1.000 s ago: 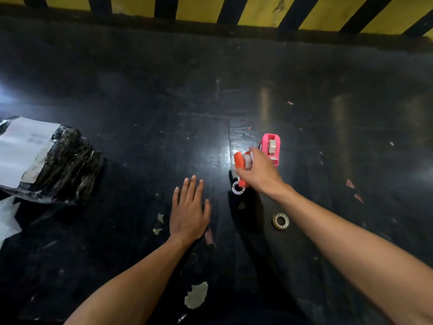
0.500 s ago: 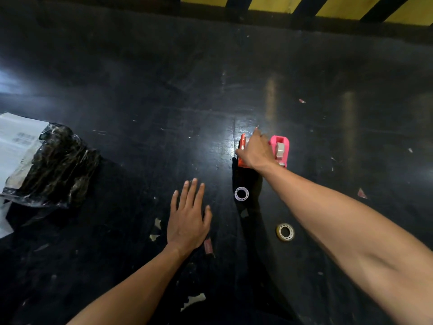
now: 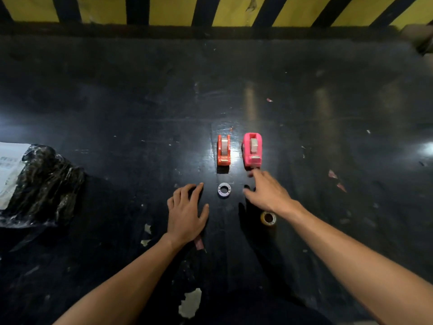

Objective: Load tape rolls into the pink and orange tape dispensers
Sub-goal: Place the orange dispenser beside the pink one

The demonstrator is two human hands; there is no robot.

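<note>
Evidently both dispensers already hold tape, so the white spare ring lies flat between the 2 empty hands, just ahead of the flat left hand and just inward of the loosely spread right hand, slightly nearer the left hand's fingertips.

Orange dispenser and pink dispenser stand upright side by side, both loaded.

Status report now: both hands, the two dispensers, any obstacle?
Left hand open, flat on table. Right hand open, empty, near pink dispenser. Orange dispenser beside it, both upright. White roll, yellowish roll loose. No obstacle.
</note>
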